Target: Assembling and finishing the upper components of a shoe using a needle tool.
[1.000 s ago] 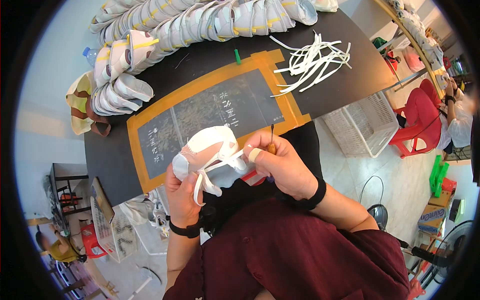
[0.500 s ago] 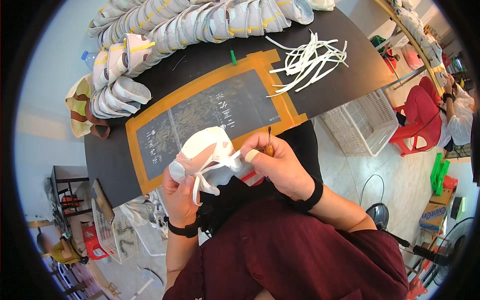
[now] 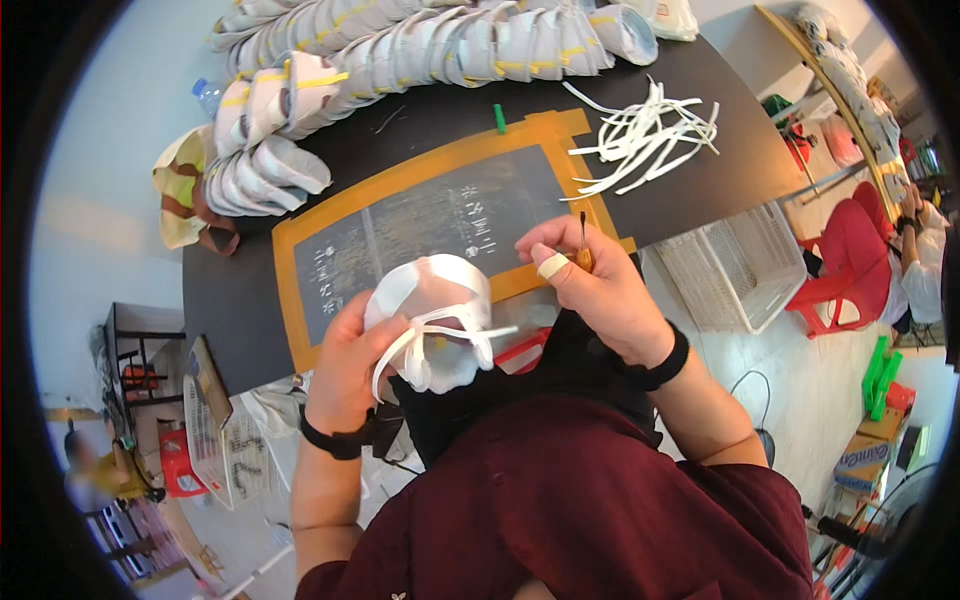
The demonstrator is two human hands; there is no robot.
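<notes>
In my left hand (image 3: 343,355) I hold a white and pale pink shoe upper (image 3: 468,279), its opening turned towards me. A flat white lace (image 3: 408,340) runs across its front, with one end sticking out to the right. My right hand (image 3: 612,302) is apart from the upper, to its right. Its fingers are curled round an awl-like tool (image 3: 585,258) with a wooden handle; the thin metal shaft points up. The thumb wears a pale band. Whether its fingertips pinch anything else, I cannot make out.
Rows of nested shoe uppers (image 3: 440,55) line the table's far side. A pile of white laces (image 3: 650,135) lies at the back right. Orange tape frames a dark panel (image 3: 400,235) on the black table (image 3: 225,310). A white plastic basket (image 3: 735,265) stands right of the table.
My right hand has let go of the lace and drawn away to the right. The upper has turned so its opening faces me more. The whole view has shifted slightly.
</notes>
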